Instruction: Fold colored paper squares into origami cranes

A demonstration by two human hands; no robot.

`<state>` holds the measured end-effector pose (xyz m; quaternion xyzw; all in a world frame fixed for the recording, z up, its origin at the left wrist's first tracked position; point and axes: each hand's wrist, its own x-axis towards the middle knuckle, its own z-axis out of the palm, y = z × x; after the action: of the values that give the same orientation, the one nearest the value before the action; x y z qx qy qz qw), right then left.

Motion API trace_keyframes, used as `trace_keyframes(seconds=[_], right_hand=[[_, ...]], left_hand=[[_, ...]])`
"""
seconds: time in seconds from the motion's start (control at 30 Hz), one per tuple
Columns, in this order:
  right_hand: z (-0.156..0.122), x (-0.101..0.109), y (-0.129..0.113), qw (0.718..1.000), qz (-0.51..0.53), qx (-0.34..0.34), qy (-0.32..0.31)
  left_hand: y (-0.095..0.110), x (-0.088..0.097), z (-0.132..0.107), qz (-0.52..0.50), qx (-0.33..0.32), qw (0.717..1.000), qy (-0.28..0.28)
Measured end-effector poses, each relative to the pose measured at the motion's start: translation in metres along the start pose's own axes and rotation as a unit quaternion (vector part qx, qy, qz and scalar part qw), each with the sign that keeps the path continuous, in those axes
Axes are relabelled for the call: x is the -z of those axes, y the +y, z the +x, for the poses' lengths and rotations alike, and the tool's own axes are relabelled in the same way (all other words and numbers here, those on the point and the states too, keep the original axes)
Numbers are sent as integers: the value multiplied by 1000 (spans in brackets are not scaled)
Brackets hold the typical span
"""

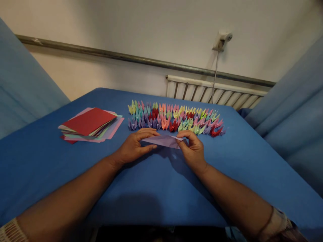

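Observation:
A sheet of purple paper (165, 140), partly folded, is held between my two hands just above the blue tabletop. My left hand (138, 144) grips its left end, fingers above and thumb below. At the right end, my right hand (193, 148) pinches the paper between thumb and fingers. Right behind the hands stand rows of small folded paper cranes (174, 117) in red, pink, yellow, green, blue and purple. The paper's underside is hidden from me.
A stack of coloured paper sheets (91, 122), red on top, lies on the left of the blue-covered table (50, 161). Behind the table are a radiator (202, 90), a metal pipe (121, 55) and a wall socket (222, 41) with a cable. Blue curtains (297, 101) hang at both sides.

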<state>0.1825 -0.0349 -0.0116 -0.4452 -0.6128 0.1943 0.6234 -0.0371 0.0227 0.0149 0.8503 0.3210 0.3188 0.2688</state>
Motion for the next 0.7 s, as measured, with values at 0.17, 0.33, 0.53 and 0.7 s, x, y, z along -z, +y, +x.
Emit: trace_keyframes(seconds=[0.17,0.33,0.53,0.7], right_hand=[[3,4,8,995,-25,83,41],[6,13,7,954,-191,232,-8],[2,21,-9,885,-342,281,-145],[5,18,-14,809,-396,219,-374]], left_hand=[[10,11,-9,86,-133,978,135],[28,11,-19,155,-239,957,56],[38,-5,-18,182,-214,955,-96],[31,-14,-17,174,-150,960,-162]])
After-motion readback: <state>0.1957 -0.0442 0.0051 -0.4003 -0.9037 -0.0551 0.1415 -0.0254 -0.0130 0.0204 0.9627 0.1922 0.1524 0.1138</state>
